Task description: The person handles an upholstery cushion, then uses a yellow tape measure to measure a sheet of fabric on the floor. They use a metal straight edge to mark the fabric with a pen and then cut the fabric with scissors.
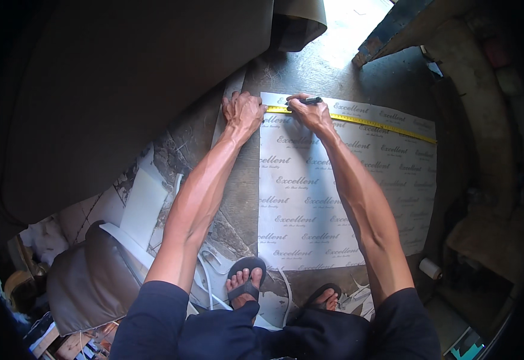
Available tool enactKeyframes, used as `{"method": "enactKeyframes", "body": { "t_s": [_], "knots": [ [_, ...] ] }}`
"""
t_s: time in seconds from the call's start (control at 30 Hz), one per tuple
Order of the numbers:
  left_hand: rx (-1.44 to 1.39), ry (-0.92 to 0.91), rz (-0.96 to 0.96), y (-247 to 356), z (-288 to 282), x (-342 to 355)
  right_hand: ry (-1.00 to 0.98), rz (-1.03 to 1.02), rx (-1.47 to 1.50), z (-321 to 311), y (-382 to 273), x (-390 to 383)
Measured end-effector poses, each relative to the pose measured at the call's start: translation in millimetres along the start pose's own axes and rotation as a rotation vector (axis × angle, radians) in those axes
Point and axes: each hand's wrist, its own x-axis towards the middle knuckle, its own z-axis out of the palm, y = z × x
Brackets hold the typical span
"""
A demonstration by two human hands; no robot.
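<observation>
A large white sheet [310, 207] with grey repeated lettering lies flat in front of me. Across its far part runs a yellow tape measure [382, 125], stretched from the left edge to the right edge. My left hand [243, 113] is at the sheet's left edge, its fingers closed on the end of the tape. Just to the right, my right hand [312, 114] grips a black marker pen [312, 101] and rests on the sheet over the tape. The pen's tip is hard to make out.
A big dark brown upholstery panel [124, 90] fills the upper left. Brown padded leatherette [94, 282] and white offcuts [145, 204] lie at the lower left. A small white roll [431, 268] sits by the sheet's near right corner. My sandalled feet [245, 282] stand at the near edge.
</observation>
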Motion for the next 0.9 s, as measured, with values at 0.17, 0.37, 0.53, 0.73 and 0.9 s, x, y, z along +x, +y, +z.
{"method": "enactKeyframes", "body": {
  "t_s": [0.17,0.37,0.53,0.73,0.9],
  "knots": [
    [-0.011,0.022,0.014,-4,1,-2,-0.001,-0.021,-0.07,3,-8,-1],
    [-0.026,0.013,0.01,-1,0,-1,-0.019,-0.045,-0.175,0,-13,0],
    [-0.094,0.035,0.006,3,1,-2,-0.019,-0.087,-0.163,-12,-26,-12],
    [-0.31,-0.078,-0.043,-11,-38,-80,0.45,-0.368,0.068,-19,-20,-142],
    [-0.488,0.068,-0.271,-68,-70,-240,0.448,-0.194,-0.155,-15,51,-287]
  ]
}}
